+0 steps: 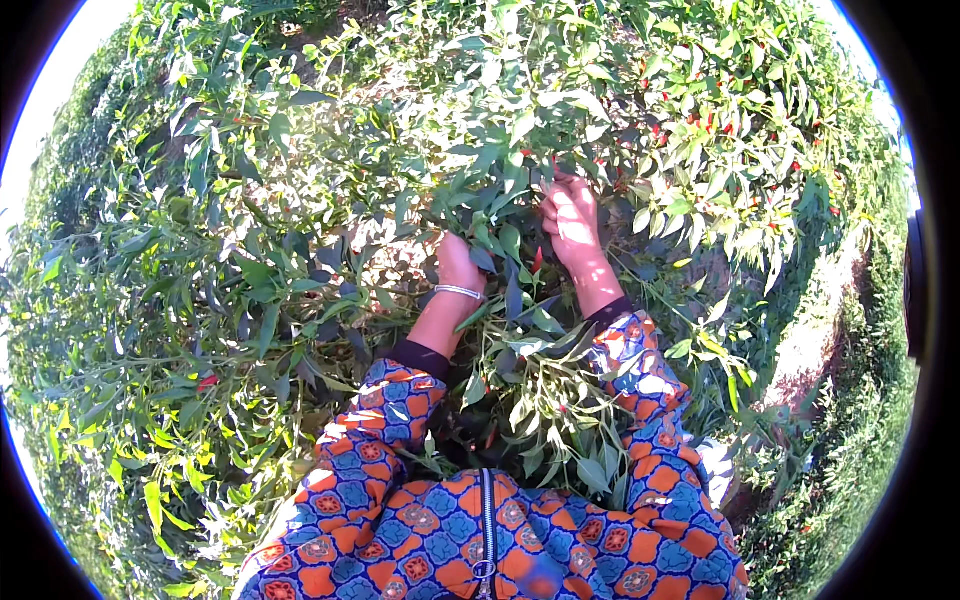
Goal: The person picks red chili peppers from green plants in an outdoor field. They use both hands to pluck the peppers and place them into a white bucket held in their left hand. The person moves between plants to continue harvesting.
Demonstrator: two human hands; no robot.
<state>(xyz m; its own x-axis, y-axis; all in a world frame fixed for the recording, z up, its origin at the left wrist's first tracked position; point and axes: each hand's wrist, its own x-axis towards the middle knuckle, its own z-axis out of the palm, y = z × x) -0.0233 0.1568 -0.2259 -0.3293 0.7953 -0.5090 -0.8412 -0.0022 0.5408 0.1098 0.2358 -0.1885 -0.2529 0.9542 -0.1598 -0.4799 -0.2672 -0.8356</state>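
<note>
My right hand [571, 214] reaches into a chilli pepper plant, its fingers curled among the leaves. Just above those fingertips a bit of red [554, 160] shows, probably a chilli. Whether the fingers grip it is not clear. Lower and to the left, my left hand [459, 262] is bent into the foliage, with a silvery bangle [459, 292] at the wrist. Leaves hide its fingers and anything they hold. Between the two wrists a ripe red chilli [537, 259] points upward on the plant.
Dense branches surround both forearms, and a leafy stem [555, 390] rises between the patterned sleeves. Several red chillies [709, 124] dot the bush at upper right. Another red chilli [208, 382] is at left. A strip of bare soil [814, 337] runs along the right.
</note>
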